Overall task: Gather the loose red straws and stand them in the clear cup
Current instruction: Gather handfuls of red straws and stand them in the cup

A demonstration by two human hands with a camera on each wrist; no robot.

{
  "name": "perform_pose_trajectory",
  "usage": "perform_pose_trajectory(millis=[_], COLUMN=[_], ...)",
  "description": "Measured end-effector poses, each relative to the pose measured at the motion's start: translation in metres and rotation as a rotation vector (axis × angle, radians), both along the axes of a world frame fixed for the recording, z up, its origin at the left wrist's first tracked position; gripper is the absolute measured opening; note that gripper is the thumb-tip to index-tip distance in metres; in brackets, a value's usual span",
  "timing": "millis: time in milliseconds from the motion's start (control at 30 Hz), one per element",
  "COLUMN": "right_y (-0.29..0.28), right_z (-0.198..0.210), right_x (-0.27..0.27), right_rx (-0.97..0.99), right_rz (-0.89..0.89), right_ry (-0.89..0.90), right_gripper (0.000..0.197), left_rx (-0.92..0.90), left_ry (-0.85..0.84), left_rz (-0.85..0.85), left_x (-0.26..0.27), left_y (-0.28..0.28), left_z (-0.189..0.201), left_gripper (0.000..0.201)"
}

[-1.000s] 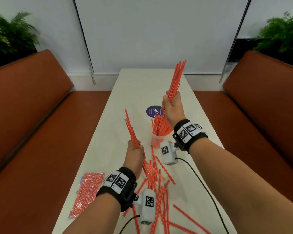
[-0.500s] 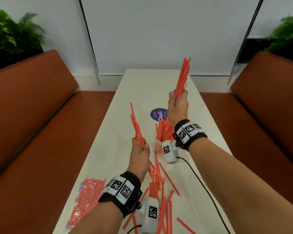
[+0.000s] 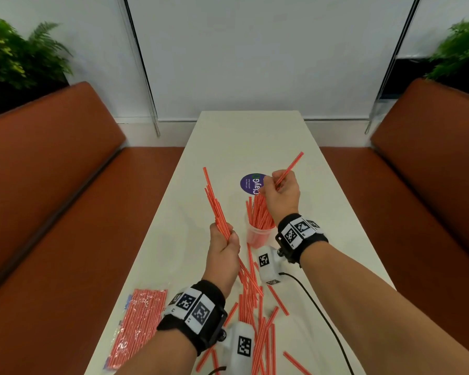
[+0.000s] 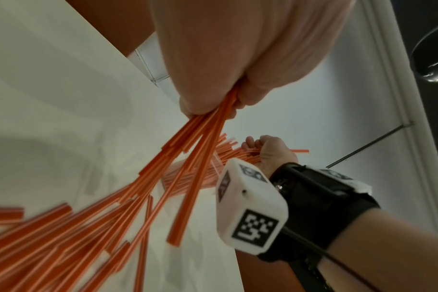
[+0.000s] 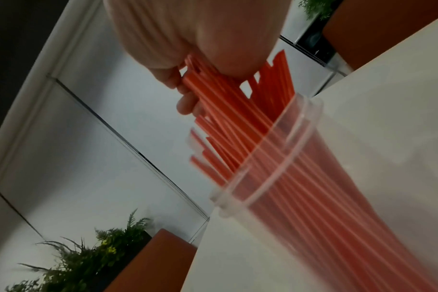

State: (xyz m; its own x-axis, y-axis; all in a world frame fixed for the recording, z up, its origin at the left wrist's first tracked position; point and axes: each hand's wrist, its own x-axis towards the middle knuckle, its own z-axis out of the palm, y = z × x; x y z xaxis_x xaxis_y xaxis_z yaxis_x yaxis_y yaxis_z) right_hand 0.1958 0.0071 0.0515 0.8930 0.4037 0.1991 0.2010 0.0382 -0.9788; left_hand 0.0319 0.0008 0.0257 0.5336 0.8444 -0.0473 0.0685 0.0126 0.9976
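My left hand (image 3: pixel 223 239) grips a bundle of red straws (image 3: pixel 214 201) that leans up and to the left above the table; in the left wrist view their lower ends fan out below my left hand (image 4: pixel 213 106). My right hand (image 3: pixel 279 189) hovers just above the clear cup (image 3: pixel 256 235), curled round the tops of the straws standing in it. One straw (image 3: pixel 291 165) sticks out above that fist. In the right wrist view my right hand's fingers (image 5: pixel 185 92) wrap the straw tops (image 5: pixel 228 94) above the cup rim (image 5: pixel 268 152). Several loose straws (image 3: pixel 255 307) lie near the table's front edge.
A sealed packet of red straws (image 3: pixel 137 323) lies at the front left of the white table (image 3: pixel 228 136). A round purple sticker (image 3: pixel 249 184) sits beyond the cup. Brown benches (image 3: pixel 65 212) flank both long sides, and a black cable (image 3: pixel 320 312) trails from my right wrist.
My right hand has come down with its bundle, and most of those straws now stand in the cup. My left hand has stayed raised with its own bundle.
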Motion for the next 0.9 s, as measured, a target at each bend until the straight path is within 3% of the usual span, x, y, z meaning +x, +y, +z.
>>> perform_pose_trajectory(millis=[200,333,433,533,667,800,900], right_y=[-0.002,-0.005,-0.013,-0.024,-0.046,-0.062,-0.067], right_z=[-0.002,0.005,0.009,0.007,0.002,-0.010,-0.019], right_x=[-0.002,0.001,0.004,0.003,-0.002,-0.001,0.002], right_rx=[0.004,-0.053,-0.118,-0.166,-0.317,-0.483,-0.549], right_rz=[0.018,0.033,0.089,0.130,0.268,0.404,0.448], right_ry=[-0.022,-0.113,-0.215,-0.221,-0.110,-0.074,-0.106], right_gripper=[0.022,0.035,0.041,0.029,0.068,0.117,0.133], left_rx=[0.009,0.036,0.121,0.241,0.295,0.262,0.276], left_ry=[-0.005,-0.017,-0.059,-0.135,-0.209,-0.193,-0.188], left_rz=[-0.006,-0.005,-0.005,-0.012,-0.007,-0.049,-0.051], left_x=[0.003,0.007,0.013,0.028,0.058,0.083,0.094], left_y=[0.000,0.003,0.010,0.022,0.039,0.039,0.038], left_z=[0.001,0.007,0.026,0.056,0.084,0.080,0.076], left_gripper=[0.015,0.014,0.014,0.013,0.014,0.011,0.011])
